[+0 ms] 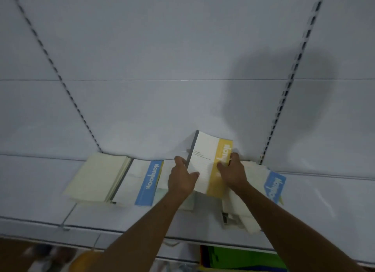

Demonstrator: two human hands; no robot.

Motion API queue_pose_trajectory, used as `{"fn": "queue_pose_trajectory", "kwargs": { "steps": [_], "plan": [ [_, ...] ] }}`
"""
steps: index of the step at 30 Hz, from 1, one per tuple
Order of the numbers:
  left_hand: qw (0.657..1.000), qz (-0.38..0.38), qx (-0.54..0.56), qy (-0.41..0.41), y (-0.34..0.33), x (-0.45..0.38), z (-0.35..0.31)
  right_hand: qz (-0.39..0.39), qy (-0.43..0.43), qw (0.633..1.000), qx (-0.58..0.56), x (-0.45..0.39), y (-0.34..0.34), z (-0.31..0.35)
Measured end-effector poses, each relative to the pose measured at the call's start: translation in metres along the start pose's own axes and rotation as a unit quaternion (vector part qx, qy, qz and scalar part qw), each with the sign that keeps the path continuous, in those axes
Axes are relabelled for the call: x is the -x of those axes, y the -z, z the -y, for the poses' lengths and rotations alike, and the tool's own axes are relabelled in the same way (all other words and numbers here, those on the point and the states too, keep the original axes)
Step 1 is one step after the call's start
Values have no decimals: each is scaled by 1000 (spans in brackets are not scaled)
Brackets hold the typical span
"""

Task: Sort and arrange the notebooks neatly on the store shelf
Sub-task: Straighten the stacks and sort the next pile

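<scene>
Both hands hold the yellow notebook (211, 162) at frame centre, tilted up above the shelf (324, 200). The left hand (182, 178) grips its grey spine edge, thumb on the cover. The right hand (233, 172) grips the yellow-band edge, fingers curled round it. Left of centre, a blue notebook (148, 182) lies flat beside a cream stack (97, 176). Another blue notebook (274, 186) lies at the right.

Raised notebook (207, 164) between both hands, above flat notebooks (129, 180) along the shelf (40, 217), back panel (162, 68) behind.
</scene>
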State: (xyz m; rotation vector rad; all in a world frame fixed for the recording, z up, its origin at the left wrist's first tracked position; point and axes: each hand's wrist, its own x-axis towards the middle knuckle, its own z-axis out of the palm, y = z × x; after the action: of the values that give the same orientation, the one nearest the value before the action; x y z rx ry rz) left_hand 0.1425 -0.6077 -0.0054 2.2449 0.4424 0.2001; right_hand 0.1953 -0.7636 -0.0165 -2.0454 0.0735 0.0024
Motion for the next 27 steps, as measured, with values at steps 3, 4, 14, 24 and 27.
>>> {"fn": "queue_pose_trajectory", "kwargs": {
  "steps": [3,4,14,24,27],
  "plan": [
    [998,-47,7,33,43,-8,42,57,14,998,10,1,-61,25],
    [997,-56,7,46,55,-11,56,73,14,997,14,2,-81,32],
    [982,-64,-134,115,120,-38,165,170,2,979,112,15,-212,58],
    [946,-40,-312,74,122,-54,198,160,5,962,222,13,-252,60],
    [942,-46,-326,61,119,-52,198,164,7,956,243,16,-252,64]
  ]
}}
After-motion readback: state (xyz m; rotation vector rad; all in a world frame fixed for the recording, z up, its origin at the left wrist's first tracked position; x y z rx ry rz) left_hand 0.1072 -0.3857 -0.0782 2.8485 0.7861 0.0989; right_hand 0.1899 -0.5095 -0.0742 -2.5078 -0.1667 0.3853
